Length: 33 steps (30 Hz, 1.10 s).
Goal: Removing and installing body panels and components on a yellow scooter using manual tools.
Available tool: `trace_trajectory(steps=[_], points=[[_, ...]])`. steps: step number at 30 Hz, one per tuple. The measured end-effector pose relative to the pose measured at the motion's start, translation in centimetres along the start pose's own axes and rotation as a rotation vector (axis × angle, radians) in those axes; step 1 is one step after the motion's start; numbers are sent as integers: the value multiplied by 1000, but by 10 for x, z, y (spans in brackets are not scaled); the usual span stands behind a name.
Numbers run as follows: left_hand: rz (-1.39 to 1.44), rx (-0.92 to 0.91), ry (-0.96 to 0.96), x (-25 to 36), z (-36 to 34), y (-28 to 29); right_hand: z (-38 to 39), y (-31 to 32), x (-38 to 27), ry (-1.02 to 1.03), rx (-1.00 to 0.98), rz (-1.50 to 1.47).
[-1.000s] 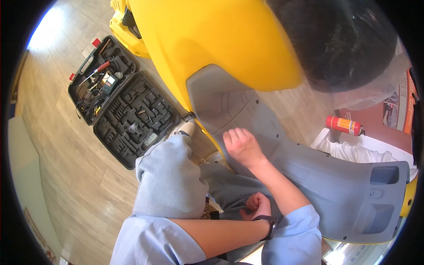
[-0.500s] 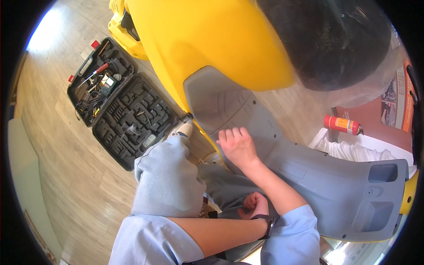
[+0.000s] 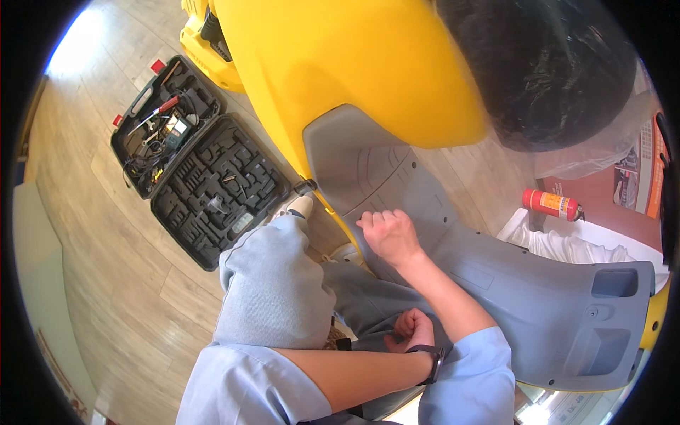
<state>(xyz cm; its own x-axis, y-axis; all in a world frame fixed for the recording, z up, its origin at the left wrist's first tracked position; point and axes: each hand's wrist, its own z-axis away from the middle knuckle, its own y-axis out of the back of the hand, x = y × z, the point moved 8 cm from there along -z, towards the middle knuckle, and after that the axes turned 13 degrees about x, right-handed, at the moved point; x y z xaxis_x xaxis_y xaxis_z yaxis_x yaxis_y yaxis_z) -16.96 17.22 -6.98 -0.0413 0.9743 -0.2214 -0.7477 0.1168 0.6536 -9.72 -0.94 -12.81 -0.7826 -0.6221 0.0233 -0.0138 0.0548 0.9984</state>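
A yellow and grey scooter body [image 3: 354, 71] fills the middle and right. Over its grey footboard panel [image 3: 482, 258], close to the yellow edge, my right hand [image 3: 391, 237] is closed with the knuckles up; what its curled fingers hold, if anything, is hidden. Lower down, my left hand [image 3: 412, 328], with a dark watch [image 3: 435, 363] at the wrist, is curled closed near my grey trousers [image 3: 368, 297]. Nothing can be made out inside those fingers. The left forearm lies across my lap, passing near the right upper arm.
An open black tool case [image 3: 212, 191] lies on the wooden floor [image 3: 120, 283] at left, with cables and tools inside. A black seat in clear wrap [image 3: 538, 71] is at upper right. Beyond the footboard are a red fire extinguisher [image 3: 551, 204] and a white-lined box [image 3: 559, 244].
The whole view has shifted slightly, with the scooter and tool case a little further right. Both hands keep nearly the same pose and place.
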Motion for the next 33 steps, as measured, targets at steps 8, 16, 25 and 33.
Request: trace_trajectory(steps=[8, 16, 25, 33], points=[[15, 10, 26, 3, 0, 1, -8, 21, 3, 83, 97, -88], [39, 23, 38, 6, -4, 4, 0, 1, 0, 79, 57, 12], [16, 15, 46, 4, -1, -1, -10, 20, -5, 122, 109, -29], [39, 24, 38, 5, -2, 0, -1, -2, 5, -72, -113, -19]])
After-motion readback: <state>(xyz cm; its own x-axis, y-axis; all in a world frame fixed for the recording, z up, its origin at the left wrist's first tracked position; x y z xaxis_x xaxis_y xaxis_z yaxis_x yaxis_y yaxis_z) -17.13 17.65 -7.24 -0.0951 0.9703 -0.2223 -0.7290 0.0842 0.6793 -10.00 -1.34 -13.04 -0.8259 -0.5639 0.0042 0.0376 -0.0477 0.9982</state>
